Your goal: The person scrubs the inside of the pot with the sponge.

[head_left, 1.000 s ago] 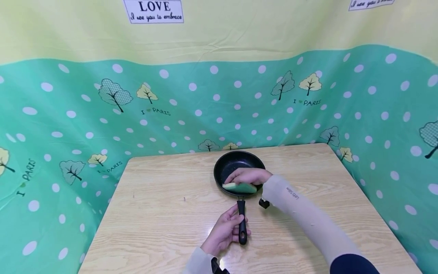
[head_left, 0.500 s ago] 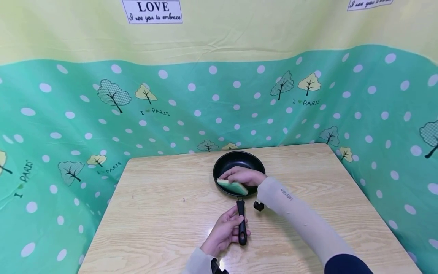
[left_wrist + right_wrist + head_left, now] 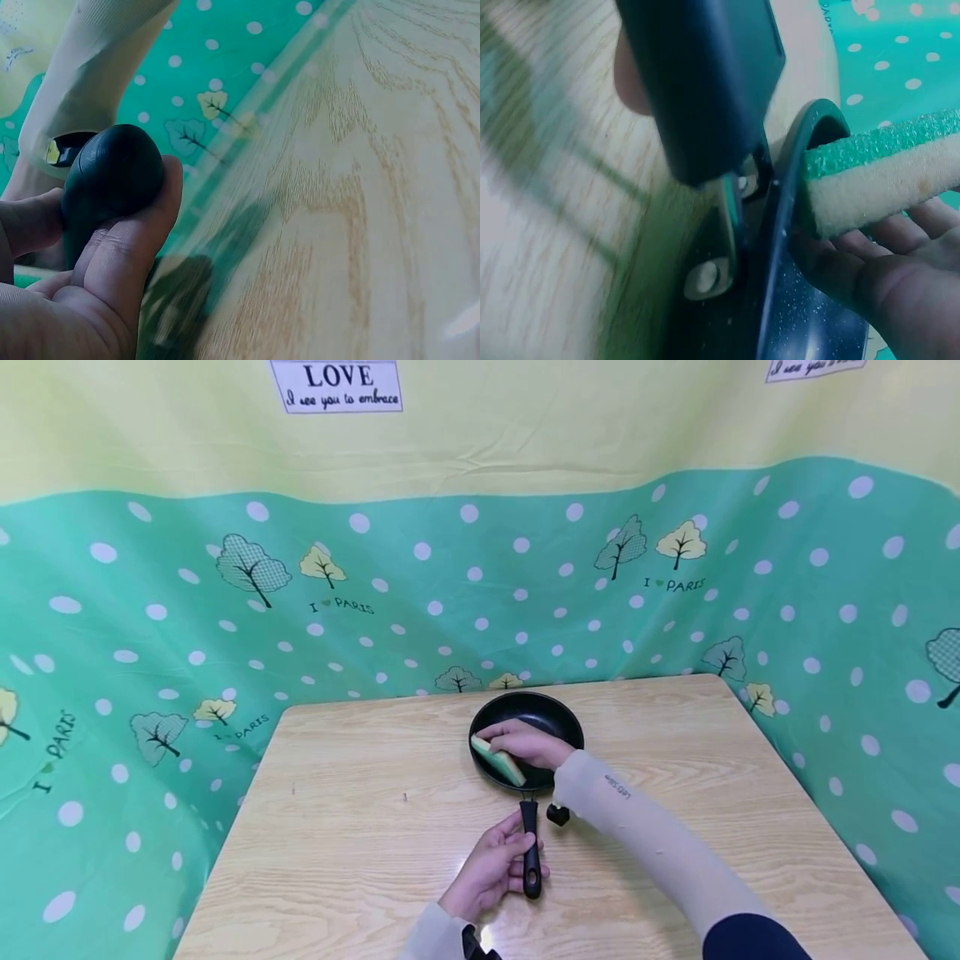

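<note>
Sponge: While its green side faces the near-left wall of the pan, the sponge [image 3: 498,762] sits tilted inside, toward the handle end; I cannot tell how much of it meets the floor.
Sponge feel: It should be very light and soft, springy under pressure, hard to break; a grip across its thickness, with fingers spread along the pale face, looks best.
Sponge make: A thin, rough green scouring layer is bonded to a thicker, cream, fine-pored layer, in a block with straight edges.
Right hand: The right hand [image 3: 522,741] grasps the sponge from above, fingers on the cream side.
Pan: The round, dark pan [image 3: 551,717] rests on the table, its inner wall smooth, shiny and dotted with pale specks; likely stiff and slick, and apt to swivel unless held.
Handle: The black, rounded handle [image 3: 529,818] looks like moulded plastic with a hanging hole, the natural place to steady the pan; a metal bracket with rivets [image 3: 705,277] joins it.
Left hand: The left hand [image 3: 489,866] holds the handle, thumb on top, fingers beneath.
Table: Pale wood grain covers the flat table [image 3: 360,827].
Cloth: Behind hangs a softly creased green-and-yellow cloth [image 3: 390,552], printed with dots and trees.
</note>
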{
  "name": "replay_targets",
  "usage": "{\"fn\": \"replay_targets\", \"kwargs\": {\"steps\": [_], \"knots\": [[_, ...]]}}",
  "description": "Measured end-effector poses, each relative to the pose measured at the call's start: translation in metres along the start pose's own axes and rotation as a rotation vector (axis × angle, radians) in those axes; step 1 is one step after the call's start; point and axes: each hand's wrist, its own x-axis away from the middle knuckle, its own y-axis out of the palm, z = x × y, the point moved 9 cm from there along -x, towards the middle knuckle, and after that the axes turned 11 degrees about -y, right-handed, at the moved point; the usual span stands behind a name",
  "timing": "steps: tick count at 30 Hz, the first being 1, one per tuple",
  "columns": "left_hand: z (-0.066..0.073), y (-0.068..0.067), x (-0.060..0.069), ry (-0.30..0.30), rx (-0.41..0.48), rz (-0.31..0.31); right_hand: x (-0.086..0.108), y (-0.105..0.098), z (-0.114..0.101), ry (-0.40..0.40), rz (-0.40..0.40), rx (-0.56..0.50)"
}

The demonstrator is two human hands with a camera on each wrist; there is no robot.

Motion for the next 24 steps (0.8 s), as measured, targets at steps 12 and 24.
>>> {"fn": "replay_targets", "kwargs": {"steps": [12, 24], "knots": [[0.0, 0.0, -0.002, -0.004, 0.003, -0.008, -0.01, 0.001, -0.004, -0.017, 0.081, -0.027], [0.0, 0.0, 0.0, -0.009, 0.012, -0.016, -0.026, -0.016, 0.0, -0.031, 0.215, 0.029]]}}
